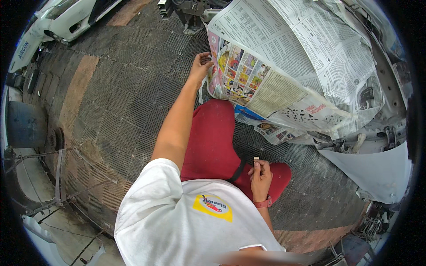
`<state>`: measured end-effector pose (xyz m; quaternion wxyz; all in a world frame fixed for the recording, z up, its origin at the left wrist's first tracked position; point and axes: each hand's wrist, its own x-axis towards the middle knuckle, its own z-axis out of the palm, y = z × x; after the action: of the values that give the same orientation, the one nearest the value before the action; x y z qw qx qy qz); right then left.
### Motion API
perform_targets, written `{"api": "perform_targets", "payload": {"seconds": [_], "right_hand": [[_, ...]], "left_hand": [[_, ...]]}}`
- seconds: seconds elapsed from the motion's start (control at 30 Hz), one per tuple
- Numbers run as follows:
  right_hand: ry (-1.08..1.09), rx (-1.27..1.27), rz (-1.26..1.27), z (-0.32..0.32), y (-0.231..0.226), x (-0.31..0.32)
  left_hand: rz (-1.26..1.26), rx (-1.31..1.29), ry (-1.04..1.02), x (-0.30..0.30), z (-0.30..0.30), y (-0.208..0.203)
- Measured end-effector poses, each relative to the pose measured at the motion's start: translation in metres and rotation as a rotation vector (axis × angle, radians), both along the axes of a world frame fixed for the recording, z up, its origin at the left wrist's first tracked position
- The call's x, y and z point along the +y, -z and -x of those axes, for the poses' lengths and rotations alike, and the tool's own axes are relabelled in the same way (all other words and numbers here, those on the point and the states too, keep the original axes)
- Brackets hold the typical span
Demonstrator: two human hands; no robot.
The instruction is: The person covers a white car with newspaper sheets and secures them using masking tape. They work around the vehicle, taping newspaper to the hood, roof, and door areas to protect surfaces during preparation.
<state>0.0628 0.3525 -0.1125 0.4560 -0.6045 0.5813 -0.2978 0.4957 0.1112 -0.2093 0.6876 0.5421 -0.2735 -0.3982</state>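
Newspaper sheets (284, 80): upper right of frame, pale panel (377, 166) below their right end. Left hand (202, 66): upper centre, fingers curled at sheets' left edge; whether pinching paper, cannot tell. Right hand (261, 177): right of lower centre, before red trousers (211, 137), thumb and fingers pinching small pale piece (256, 158), its end projecting above thumb, below newspaper.
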Motion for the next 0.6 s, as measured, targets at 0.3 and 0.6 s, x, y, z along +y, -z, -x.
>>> {"api": "perform_targets", "payload": {"seconds": [0.3,0.6], "right_hand": [[0.026,0.025,-0.008,0.006,0.005,0.0],[0.006,-0.036,0.055,0.001,0.013,0.001]], "left_hand": [[0.008,0.112,0.168,-0.021,0.013,0.015],[-0.127,-0.113,0.091,-0.017,0.01,0.018]]}}
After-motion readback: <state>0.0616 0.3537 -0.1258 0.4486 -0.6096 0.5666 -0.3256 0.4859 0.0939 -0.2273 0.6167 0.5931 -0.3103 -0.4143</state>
